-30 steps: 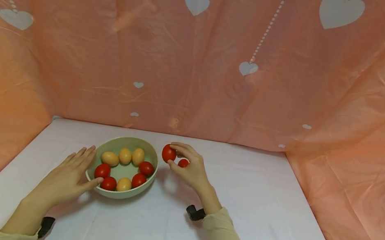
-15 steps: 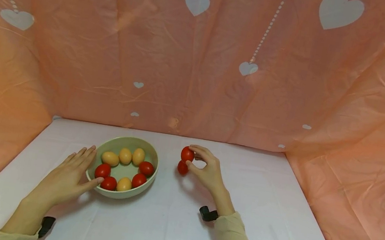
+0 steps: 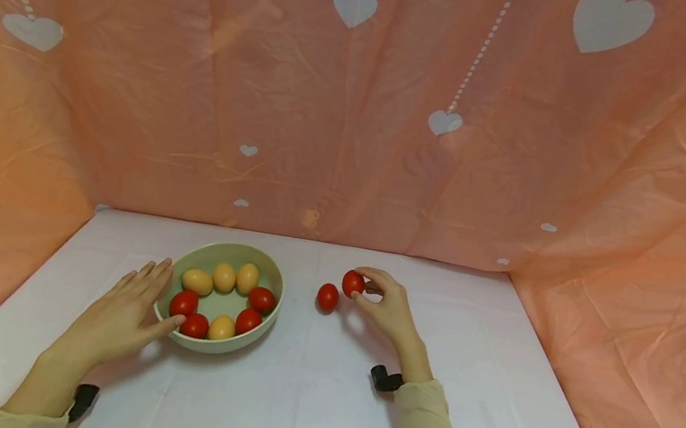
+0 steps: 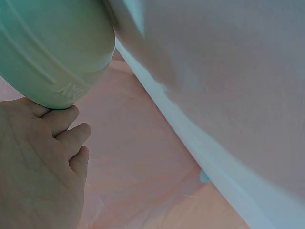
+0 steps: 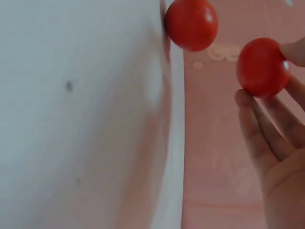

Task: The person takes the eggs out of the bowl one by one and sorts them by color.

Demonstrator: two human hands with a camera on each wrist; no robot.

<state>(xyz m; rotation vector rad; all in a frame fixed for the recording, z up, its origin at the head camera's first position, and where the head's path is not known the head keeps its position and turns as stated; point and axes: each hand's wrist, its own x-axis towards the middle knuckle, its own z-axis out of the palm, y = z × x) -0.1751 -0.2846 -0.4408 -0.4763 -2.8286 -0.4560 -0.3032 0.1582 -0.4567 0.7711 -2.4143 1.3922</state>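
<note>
A pale green bowl (image 3: 210,346) holds several smooth egg-shaped things, some red (image 3: 185,303) and some yellow (image 3: 197,282). My left hand (image 3: 114,320) rests against its left side with the fingers extended and the thumb at the near rim. In the left wrist view, the fingertips touch the bowl's outer wall (image 4: 57,52). To the right, my right hand (image 3: 387,309) pinches a red egg-shaped thing (image 5: 262,67) between thumb and fingertips, apparently just above the table. Close to its left, a second red egg-shaped thing (image 3: 327,297) sits on the table.
A white cloth covers the table (image 3: 287,413). Orange-pink sheeting (image 3: 355,134) with pale hearts hangs behind and on both sides. A black wrist camera (image 3: 385,379) is on the right wrist, another (image 3: 83,402) on the left.
My right hand has moved right, away from the bowl, carrying the red egg-shaped thing past the one on the table. The left hand and bowl have stayed in place.
</note>
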